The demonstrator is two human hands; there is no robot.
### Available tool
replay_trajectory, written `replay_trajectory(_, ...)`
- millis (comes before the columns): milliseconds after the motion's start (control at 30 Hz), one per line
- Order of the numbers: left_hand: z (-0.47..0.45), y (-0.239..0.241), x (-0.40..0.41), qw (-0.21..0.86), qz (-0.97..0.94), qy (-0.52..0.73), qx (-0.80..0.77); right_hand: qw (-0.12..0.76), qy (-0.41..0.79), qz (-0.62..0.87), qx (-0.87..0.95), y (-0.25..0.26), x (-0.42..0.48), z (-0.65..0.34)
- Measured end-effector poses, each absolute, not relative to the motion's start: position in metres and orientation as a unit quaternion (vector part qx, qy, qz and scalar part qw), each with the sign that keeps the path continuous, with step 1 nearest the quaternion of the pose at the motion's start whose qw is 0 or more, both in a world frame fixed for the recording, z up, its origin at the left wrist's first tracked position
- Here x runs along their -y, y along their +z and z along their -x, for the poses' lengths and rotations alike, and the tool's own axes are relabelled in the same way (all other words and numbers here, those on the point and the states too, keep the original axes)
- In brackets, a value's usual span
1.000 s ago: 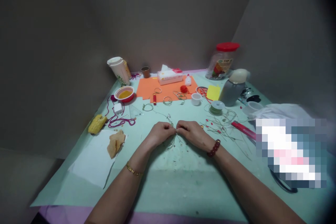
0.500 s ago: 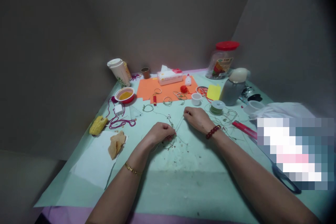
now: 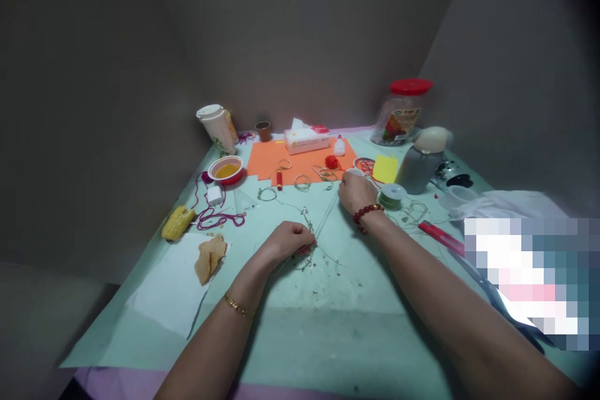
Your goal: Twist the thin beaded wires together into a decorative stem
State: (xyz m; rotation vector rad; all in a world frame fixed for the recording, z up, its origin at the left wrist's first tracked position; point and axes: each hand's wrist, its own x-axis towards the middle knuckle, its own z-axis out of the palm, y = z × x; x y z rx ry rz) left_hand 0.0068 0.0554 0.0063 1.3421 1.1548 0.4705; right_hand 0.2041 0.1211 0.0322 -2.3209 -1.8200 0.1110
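My left hand [image 3: 287, 242] is closed in a pinch on a thin, pale green cord bracelet [image 3: 305, 264], low over the table. Part of the loop is hidden under the fingers, and small flower-like bits show along the cord. Stretched between the hands are pale thread strands [image 3: 327, 217]. My right hand [image 3: 357, 194] grips their far end, its fingertips turned away and partly hidden. Just beyond it is a small white cup [image 3: 355, 172], and to its right stands a spool of green thread [image 3: 392, 194]. Tiny dark scraps lie below the bracelet.
Orange sheets [image 3: 262, 159] bear a tissue box [image 3: 307, 139], a glue bottle [image 3: 339, 145] and cord loops. A red bowl [image 3: 225, 172] with amber liquid stands left, near purple cord [image 3: 220, 219] and corn [image 3: 178, 223]. A dark bottle [image 3: 419, 165] and red cutter [image 3: 440, 237] are right.
My right hand has moved forward and slightly right, drawing the strands out longer. My left hand stays nearly in place, still pinching the cord bracelet. The view has shifted slightly.
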Motion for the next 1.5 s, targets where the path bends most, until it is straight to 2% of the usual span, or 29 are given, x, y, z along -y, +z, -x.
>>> replay_trajectory(100,-0.008,0.004,-0.053,0.596,-0.58,0.212,-0.513,0.085,0.026,0.764,0.64,0.04,-0.114,-0.196)
replay_trajectory(200,-0.011,0.0,-0.051,0.551,-0.601,0.22,-0.536,0.114,0.003,0.724,0.681,0.052,-0.099,-0.184)
replay_trajectory(300,-0.013,-0.003,-0.049,0.5,-0.624,0.222,-0.558,0.122,0.071,0.663,0.735,0.062,-0.089,-0.17)
replay_trajectory(367,-0.014,-0.004,-0.048,0.476,-0.633,0.226,-0.567,0.087,0.138,0.626,0.762,0.066,-0.087,-0.161)
replay_trajectory(533,-0.015,-0.001,-0.047,0.457,-0.641,0.218,-0.577,-0.027,0.211,0.635,0.743,0.063,-0.097,-0.143)
replay_trajectory(633,-0.014,0.0,-0.048,0.461,-0.638,0.216,-0.578,-0.039,0.252,0.625,0.738,0.057,-0.105,-0.137)
replay_trajectory(733,-0.013,-0.002,-0.049,0.477,-0.631,0.221,-0.571,-0.001,0.277,0.621,0.733,0.052,-0.109,-0.136)
replay_trajectory(1067,-0.008,-0.003,-0.052,0.6,-0.577,0.243,-0.497,0.211,0.442,0.641,0.59,0.055,-0.118,-0.138)
replay_trajectory(1233,-0.007,-0.005,-0.055,0.616,-0.57,0.242,-0.488,0.3,0.455,0.651,0.529,0.056,-0.14,-0.14)
replay_trajectory(1500,-0.005,-0.007,-0.055,0.608,-0.578,0.227,-0.495,0.381,0.431,0.648,0.5,0.057,-0.169,-0.14)
